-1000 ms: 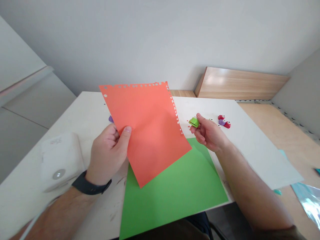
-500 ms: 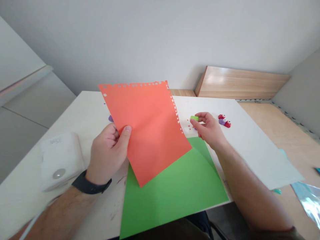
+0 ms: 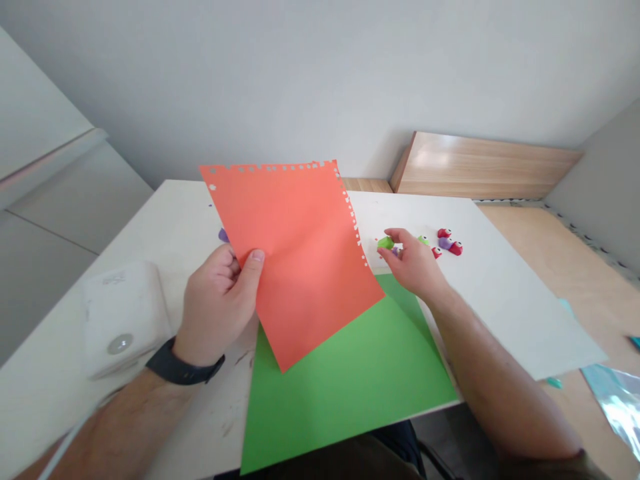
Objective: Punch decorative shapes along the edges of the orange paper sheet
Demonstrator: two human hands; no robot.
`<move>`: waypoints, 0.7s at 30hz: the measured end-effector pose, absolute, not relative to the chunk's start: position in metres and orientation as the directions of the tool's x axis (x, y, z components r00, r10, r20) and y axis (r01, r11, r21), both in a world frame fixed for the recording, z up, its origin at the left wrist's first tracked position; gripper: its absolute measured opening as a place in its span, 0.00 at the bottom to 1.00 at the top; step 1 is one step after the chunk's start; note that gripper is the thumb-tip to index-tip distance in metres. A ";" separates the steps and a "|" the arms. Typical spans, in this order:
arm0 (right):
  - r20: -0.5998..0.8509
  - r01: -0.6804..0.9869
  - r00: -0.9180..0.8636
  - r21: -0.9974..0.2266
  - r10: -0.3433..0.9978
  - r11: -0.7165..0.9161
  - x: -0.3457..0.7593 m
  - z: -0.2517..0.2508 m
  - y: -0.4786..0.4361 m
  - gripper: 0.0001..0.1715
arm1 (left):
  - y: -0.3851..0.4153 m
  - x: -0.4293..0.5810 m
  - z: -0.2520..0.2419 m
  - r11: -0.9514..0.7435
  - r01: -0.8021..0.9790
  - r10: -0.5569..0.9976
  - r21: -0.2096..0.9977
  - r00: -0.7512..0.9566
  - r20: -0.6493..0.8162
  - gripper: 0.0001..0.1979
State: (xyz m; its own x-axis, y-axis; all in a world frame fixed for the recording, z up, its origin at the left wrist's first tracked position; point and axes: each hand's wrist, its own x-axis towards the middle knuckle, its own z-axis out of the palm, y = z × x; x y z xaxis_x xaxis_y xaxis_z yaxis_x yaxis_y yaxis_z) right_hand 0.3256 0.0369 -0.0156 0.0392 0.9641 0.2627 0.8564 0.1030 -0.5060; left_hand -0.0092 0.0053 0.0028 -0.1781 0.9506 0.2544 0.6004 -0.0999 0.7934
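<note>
My left hand [image 3: 223, 300] is closed on the left edge of an orange sheet of paper [image 3: 305, 247], thumb on its front face. Rows of small punched holes run along the sheet's top and right edges. The sheet is held tilted above a larger green sheet [image 3: 345, 393], covering part of it. To the right, my right hand [image 3: 413, 263] has a small green craft punch [image 3: 385, 243] between thumb and fingers, low over the white table. A purple piece [image 3: 397, 251] and tiny orange paper bits lie close by, partly hidden by the hand.
Red and purple punches with eyes [image 3: 450, 243] sit right of my right hand, beside a green one [image 3: 423, 239] and a red one [image 3: 437, 253]. A white device with a round button [image 3: 123, 320] stands at left. A wooden panel [image 3: 480, 167] leans behind.
My right hand has moved slightly left and down, and the green punch in it has turned. More small punches show behind the hand. The orange sheet stays almost still in my left hand.
</note>
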 end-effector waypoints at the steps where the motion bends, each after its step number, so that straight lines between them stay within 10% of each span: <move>1: 0.248 0.861 0.018 -0.496 0.969 0.111 0.325 -0.016 0.037 0.24 | 0.005 -0.009 0.003 -0.097 0.603 0.952 0.792 -0.175 0.250 0.14; 8: 0.264 0.792 0.066 -0.601 0.962 0.111 0.324 -0.009 0.034 0.24 | 0.006 -0.009 0.002 -0.102 0.571 0.960 0.815 -0.157 0.231 0.14; 14: 0.127 0.423 0.213 -0.906 0.969 0.026 0.334 0.001 0.041 0.26 | 0.006 -0.008 0.001 -0.110 0.563 0.956 0.819 -0.166 0.243 0.13; 21: 0.082 0.083 0.275 -0.995 0.958 0.062 0.349 0.013 0.046 0.28 | 0.007 -0.007 0.002 -0.117 0.509 0.969 0.853 -0.131 0.212 0.13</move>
